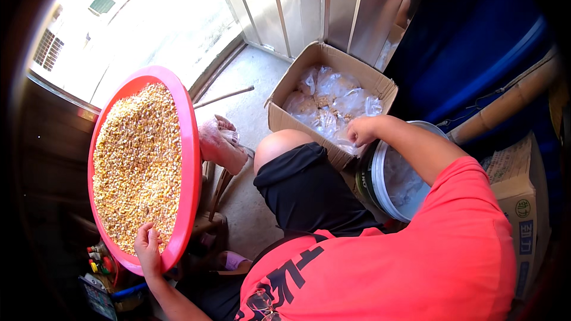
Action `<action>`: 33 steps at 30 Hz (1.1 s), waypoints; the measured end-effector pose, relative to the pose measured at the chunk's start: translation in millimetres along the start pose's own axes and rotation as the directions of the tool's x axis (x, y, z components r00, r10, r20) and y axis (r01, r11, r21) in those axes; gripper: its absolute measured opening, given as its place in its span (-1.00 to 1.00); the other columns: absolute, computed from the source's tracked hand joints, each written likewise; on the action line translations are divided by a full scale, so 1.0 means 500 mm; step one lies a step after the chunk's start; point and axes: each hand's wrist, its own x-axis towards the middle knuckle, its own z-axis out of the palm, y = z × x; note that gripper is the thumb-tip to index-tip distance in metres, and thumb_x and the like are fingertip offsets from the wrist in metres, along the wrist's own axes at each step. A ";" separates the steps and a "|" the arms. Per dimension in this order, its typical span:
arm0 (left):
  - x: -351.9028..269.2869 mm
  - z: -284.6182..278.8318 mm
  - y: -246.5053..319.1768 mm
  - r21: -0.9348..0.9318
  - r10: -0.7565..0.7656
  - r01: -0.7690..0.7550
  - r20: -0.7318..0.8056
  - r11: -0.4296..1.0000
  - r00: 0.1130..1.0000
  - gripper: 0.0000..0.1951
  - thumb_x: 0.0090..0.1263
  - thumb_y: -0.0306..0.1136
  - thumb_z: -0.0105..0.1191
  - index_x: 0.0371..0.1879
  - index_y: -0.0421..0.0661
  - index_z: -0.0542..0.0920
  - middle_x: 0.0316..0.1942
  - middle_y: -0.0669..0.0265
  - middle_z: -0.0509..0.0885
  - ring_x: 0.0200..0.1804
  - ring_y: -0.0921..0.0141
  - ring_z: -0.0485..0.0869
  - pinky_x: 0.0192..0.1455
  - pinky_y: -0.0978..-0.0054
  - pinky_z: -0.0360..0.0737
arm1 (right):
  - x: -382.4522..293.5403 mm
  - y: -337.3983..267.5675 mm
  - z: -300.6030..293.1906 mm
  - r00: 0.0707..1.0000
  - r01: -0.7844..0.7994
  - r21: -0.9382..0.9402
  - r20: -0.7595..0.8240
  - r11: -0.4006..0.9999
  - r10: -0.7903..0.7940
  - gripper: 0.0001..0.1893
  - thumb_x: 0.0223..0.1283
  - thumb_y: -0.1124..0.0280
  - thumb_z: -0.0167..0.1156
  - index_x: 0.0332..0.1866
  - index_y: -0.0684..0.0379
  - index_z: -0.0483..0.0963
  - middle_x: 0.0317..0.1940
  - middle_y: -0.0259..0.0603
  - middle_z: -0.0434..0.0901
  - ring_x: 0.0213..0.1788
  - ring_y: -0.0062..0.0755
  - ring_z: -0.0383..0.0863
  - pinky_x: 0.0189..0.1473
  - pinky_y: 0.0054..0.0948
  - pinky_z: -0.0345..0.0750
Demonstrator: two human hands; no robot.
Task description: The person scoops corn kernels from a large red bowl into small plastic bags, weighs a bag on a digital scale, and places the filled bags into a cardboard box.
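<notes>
A large red plastic basin point(191, 142) full of yellow corn kernels point(138, 165) stands at my left. My left hand point(148, 243) is at the near end of the basin, its fingers bent over the kernels; whether they pinch any is too small to tell. On the right, my right hand point(362, 131) hangs over the near corner of an open cardboard box point(292, 127), fingers curled downward. Inside the box lie clear plastic bags point(343, 82) and some loose tan bits point(323, 101). What the right fingers hold, if anything, is hidden.
A bucket with a pale rim point(379, 178) stands under my right forearm, with clear plastic inside. Behind it are a printed carton point(517, 205) and a bamboo pole point(504, 102). A stick point(225, 96) lies near the doorway. Bottles point(100, 263) stand below the basin.
</notes>
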 end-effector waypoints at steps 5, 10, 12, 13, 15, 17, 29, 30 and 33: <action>-0.001 0.005 -0.006 -0.021 0.009 -0.010 -0.014 1.000 1.000 -0.81 0.42 -0.41 -0.06 -0.10 -0.23 0.52 -0.43 0.40 0.51 -0.42 0.61 0.46 -0.39 0.68 0.46 | 0.010 0.021 0.040 0.996 0.027 0.590 0.050 0.807 -0.070 -0.93 0.01 0.42 0.17 -0.39 0.14 0.50 -0.48 -0.35 0.49 -0.36 -0.47 0.45 -0.24 -0.40 0.42; -0.002 0.006 0.006 -0.031 0.006 -0.006 0.000 0.999 1.000 -0.81 0.42 -0.42 -0.05 -0.10 -0.24 0.52 -0.44 0.40 0.51 -0.43 0.61 0.45 -0.39 0.68 0.45 | 0.043 0.040 0.035 0.980 -0.199 0.459 0.084 0.866 0.181 -0.87 0.00 0.33 0.17 -0.32 0.08 0.52 -0.43 -0.35 0.55 -0.33 -0.49 0.47 -0.25 -0.40 0.43; -0.002 0.005 0.004 -0.032 0.003 -0.003 -0.002 0.999 1.000 -0.81 0.42 -0.42 -0.05 -0.10 -0.24 0.52 -0.44 0.39 0.51 -0.43 0.61 0.45 -0.39 0.68 0.45 | 0.049 0.026 0.024 0.961 -0.273 0.383 0.079 0.882 0.263 -0.82 -0.02 0.29 0.17 -0.28 0.07 0.54 -0.42 -0.34 0.56 -0.33 -0.48 0.48 -0.28 -0.38 0.44; -0.002 0.005 0.002 -0.019 0.005 -0.005 -0.004 1.000 1.000 -0.81 0.42 -0.42 -0.05 -0.10 -0.23 0.52 -0.44 0.39 0.51 -0.43 0.61 0.45 -0.39 0.68 0.45 | 0.050 0.018 0.022 0.954 -0.298 0.395 0.085 0.869 0.288 -0.79 -0.04 0.27 0.18 -0.26 0.06 0.54 -0.40 -0.33 0.57 -0.33 -0.48 0.48 -0.29 -0.37 0.45; -0.001 0.004 0.002 -0.006 0.001 -0.001 -0.005 1.000 1.000 -0.82 0.42 -0.42 -0.05 -0.11 -0.24 0.52 -0.44 0.39 0.51 -0.43 0.61 0.46 -0.40 0.67 0.45 | 0.061 0.015 0.023 0.948 -0.316 0.377 0.093 0.870 0.304 -0.74 -0.05 0.25 0.18 -0.21 0.06 0.55 -0.37 -0.33 0.59 -0.32 -0.45 0.50 -0.30 -0.34 0.46; -0.001 0.005 0.005 -0.006 -0.013 0.012 -0.003 1.000 1.000 -0.81 0.42 -0.42 -0.05 -0.11 -0.24 0.53 -0.44 0.38 0.51 -0.43 0.60 0.46 -0.40 0.67 0.45 | 0.086 0.024 0.033 0.953 -0.302 0.319 0.100 0.898 0.285 -0.70 -0.06 0.25 0.17 -0.16 0.07 0.56 -0.33 -0.33 0.60 -0.29 -0.42 0.51 -0.30 -0.32 0.48; 0.002 0.007 0.002 -0.019 -0.028 0.028 -0.008 0.999 1.000 -0.80 0.41 -0.41 -0.04 -0.11 -0.26 0.52 -0.45 0.38 0.52 -0.42 0.59 0.47 -0.40 0.66 0.45 | 0.164 -0.006 0.078 0.878 -0.431 0.148 0.296 0.890 0.376 -0.46 0.02 0.09 0.16 0.09 0.20 0.49 0.10 -0.07 0.51 0.09 -0.20 0.51 0.05 -0.22 0.47; 0.003 0.007 0.001 -0.016 -0.031 0.030 -0.010 0.999 0.999 -0.80 0.41 -0.41 -0.04 -0.10 -0.26 0.52 -0.45 0.38 0.52 -0.42 0.59 0.48 -0.41 0.66 0.45 | 0.167 -0.011 0.077 0.878 -0.406 0.089 0.316 0.910 0.361 -0.47 0.02 0.09 0.17 0.07 0.20 0.50 0.11 -0.08 0.51 0.09 -0.19 0.52 0.05 -0.21 0.46; 0.002 0.008 0.000 -0.008 -0.034 0.034 -0.015 0.999 0.999 -0.80 0.41 -0.41 -0.04 -0.10 -0.26 0.53 -0.45 0.38 0.52 -0.42 0.59 0.48 -0.41 0.67 0.45 | 0.182 -0.007 0.084 0.890 -0.294 -0.080 0.340 0.953 0.303 -0.47 0.01 0.08 0.18 0.06 0.20 0.52 0.08 -0.11 0.53 0.06 -0.18 0.54 0.06 -0.19 0.45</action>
